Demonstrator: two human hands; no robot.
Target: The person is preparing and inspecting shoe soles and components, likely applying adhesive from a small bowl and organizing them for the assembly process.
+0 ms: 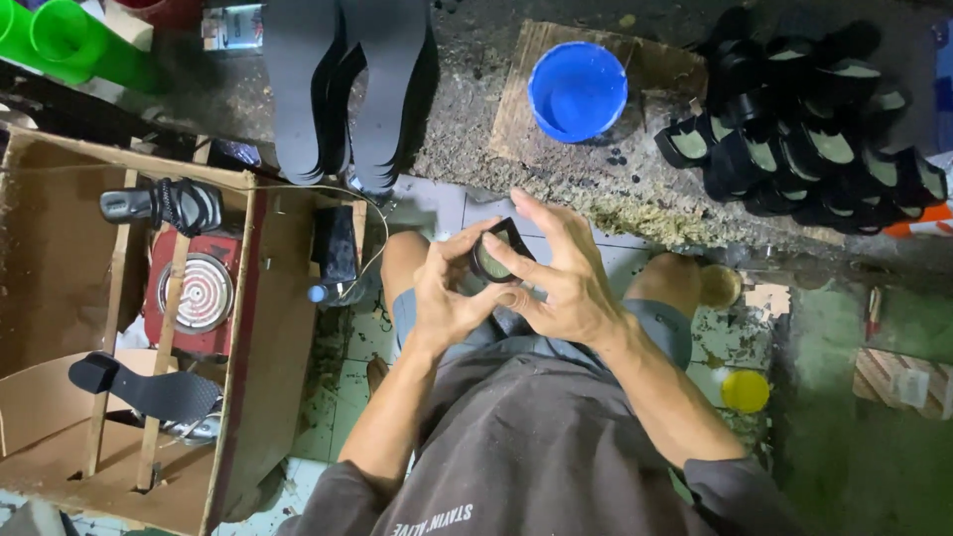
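Both hands meet over the knees. The left hand (444, 298) and the right hand (556, 283) pinch a small black strap (493, 260) between them, with the right fingers spread wide. Up past the strap sits a blue tub (577, 90). Up and to the right is a pile of black shoe parts (809, 129). Far to the left stands a cardboard box (60, 288) with a red heater (194, 293) inside.
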